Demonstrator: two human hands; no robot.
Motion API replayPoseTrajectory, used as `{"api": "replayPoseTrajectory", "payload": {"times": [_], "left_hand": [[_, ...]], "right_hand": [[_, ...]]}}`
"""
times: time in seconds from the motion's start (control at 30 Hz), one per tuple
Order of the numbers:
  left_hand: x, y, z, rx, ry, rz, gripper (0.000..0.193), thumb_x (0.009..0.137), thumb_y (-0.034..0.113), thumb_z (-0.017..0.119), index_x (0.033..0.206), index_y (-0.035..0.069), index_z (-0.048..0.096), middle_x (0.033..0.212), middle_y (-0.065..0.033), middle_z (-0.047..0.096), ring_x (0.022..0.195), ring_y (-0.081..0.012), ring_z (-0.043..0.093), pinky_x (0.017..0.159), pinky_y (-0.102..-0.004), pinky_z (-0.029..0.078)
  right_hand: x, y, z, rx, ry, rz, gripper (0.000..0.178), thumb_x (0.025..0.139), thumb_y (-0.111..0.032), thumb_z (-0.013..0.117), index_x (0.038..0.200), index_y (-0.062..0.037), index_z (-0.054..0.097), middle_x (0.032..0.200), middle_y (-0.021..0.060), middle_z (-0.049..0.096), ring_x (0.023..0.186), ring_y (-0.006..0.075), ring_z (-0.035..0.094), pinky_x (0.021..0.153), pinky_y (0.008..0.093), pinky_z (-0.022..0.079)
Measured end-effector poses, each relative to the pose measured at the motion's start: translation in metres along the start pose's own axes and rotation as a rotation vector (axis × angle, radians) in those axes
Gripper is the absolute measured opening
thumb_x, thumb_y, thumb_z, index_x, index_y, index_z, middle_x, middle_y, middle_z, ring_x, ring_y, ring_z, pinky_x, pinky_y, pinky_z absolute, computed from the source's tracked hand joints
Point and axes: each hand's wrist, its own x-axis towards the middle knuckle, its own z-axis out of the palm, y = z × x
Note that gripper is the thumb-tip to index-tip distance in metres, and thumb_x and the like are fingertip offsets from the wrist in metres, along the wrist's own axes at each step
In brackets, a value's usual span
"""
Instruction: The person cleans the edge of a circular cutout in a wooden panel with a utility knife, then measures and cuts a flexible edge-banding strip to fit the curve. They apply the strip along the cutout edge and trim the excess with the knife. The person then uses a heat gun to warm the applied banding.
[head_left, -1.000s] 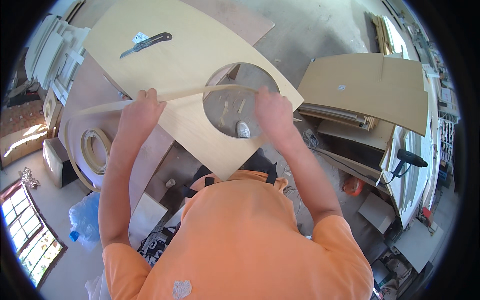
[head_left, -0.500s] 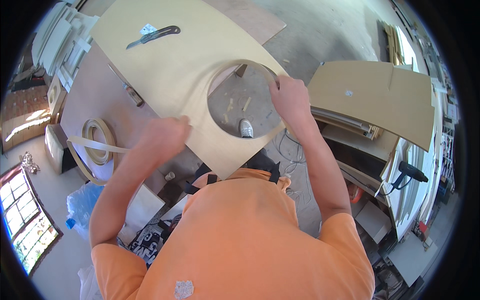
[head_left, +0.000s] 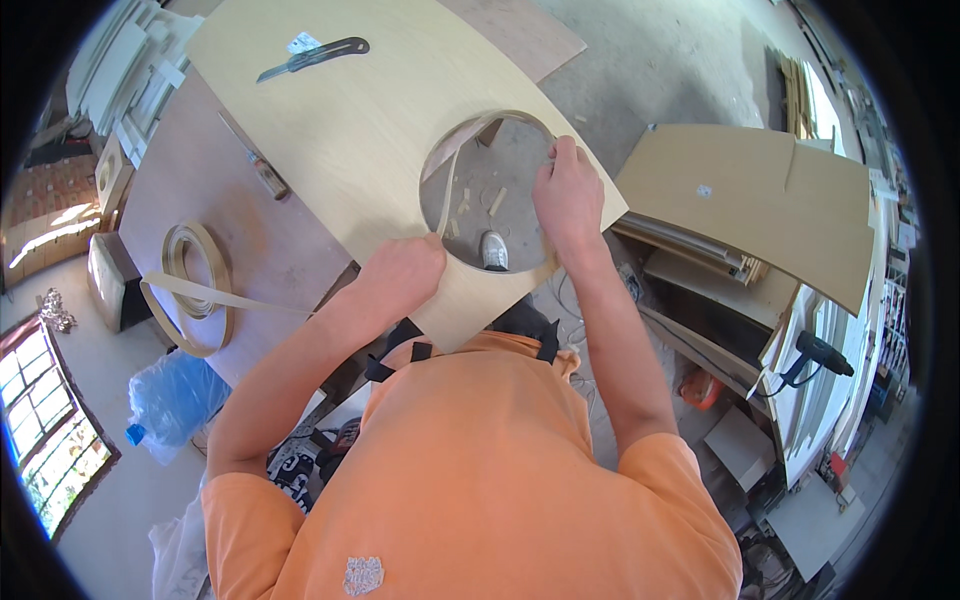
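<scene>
A pale wooden panel (head_left: 330,150) with a large round hole lies in front of me, its near corner close to my waist. At the hole's lower left, my left hand (head_left: 405,272) is closed on a thin edge banding strip (head_left: 452,185). Part of this strip stands away from the rim inside the hole. My right hand (head_left: 572,195) is closed over the hole's right rim, thumb and fingers at the edge; whether it pinches the strip there is hidden. From a coil of edge banding (head_left: 218,280) at the left, a length runs behind my left forearm.
A utility knife (head_left: 315,60) lies on the panel's far part. On the brownish board beneath rests a screwdriver (head_left: 268,178). To the right stand stacked boards (head_left: 740,200) and a heat gun (head_left: 822,352). A blue plastic bag (head_left: 175,400) sits at the lower left.
My left hand has moved right, from beside the panel's edge to the hole's lower-left rim. The strip now bows into the hole. My right hand stays at the right rim, shifted slightly.
</scene>
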Motion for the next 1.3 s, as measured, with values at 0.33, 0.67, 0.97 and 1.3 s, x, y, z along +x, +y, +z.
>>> {"api": "replayPoseTrajectory", "payload": {"times": [0.33, 0.67, 0.97, 1.3], "left_hand": [[-0.008, 0.011, -0.004, -0.091, -0.085, -0.113, 0.013, 0.091, 0.007, 0.056, 0.092, -0.005, 0.059, 0.072, -0.024, 0.067, 0.071, -0.0435, 0.069, 0.064, -0.0517, 0.055], [0.005, 0.004, 0.009, -0.106, -0.063, -0.077, 0.015, 0.092, 0.008, 0.055, 0.095, -0.005, 0.06, 0.078, -0.0251, 0.069, 0.076, -0.0449, 0.07, 0.068, -0.0548, 0.056], [0.004, 0.01, 0.014, -0.138, -0.042, -0.111, 0.016, 0.093, 0.011, 0.055, 0.092, -0.004, 0.059, 0.074, -0.0228, 0.069, 0.075, -0.0436, 0.07, 0.067, -0.0541, 0.056], [0.016, 0.016, 0.035, -0.19, 0.03, -0.146, 0.019, 0.098, 0.015, 0.055, 0.09, -0.003, 0.058, 0.072, -0.0227, 0.068, 0.067, -0.0435, 0.069, 0.063, -0.0532, 0.056]], "right_hand": [[-0.001, 0.009, 0.014, 0.074, 0.092, -0.042, 0.019, 0.086, -0.001, 0.059, 0.105, -0.0017, 0.058, 0.097, 0.0231, 0.065, 0.076, 0.0447, 0.067, 0.067, 0.0537, 0.055], [-0.003, 0.012, -0.008, -0.246, -0.083, -0.119, 0.016, 0.087, -0.006, 0.061, 0.103, -0.0026, 0.059, 0.099, 0.0212, 0.059, 0.072, 0.0436, 0.068, 0.063, 0.0516, 0.058], [0.008, 0.017, -0.025, -0.418, -0.248, -0.144, 0.017, 0.091, -0.01, 0.06, 0.107, -0.0071, 0.063, 0.103, 0.0194, 0.063, 0.079, 0.0396, 0.071, 0.065, 0.0499, 0.058], [-0.041, -0.029, -0.023, 0.058, -0.197, -0.153, 0.03, 0.096, -0.021, 0.066, 0.12, -0.003, 0.063, 0.101, 0.0176, 0.067, 0.087, 0.0352, 0.071, 0.076, 0.0456, 0.058]]}}
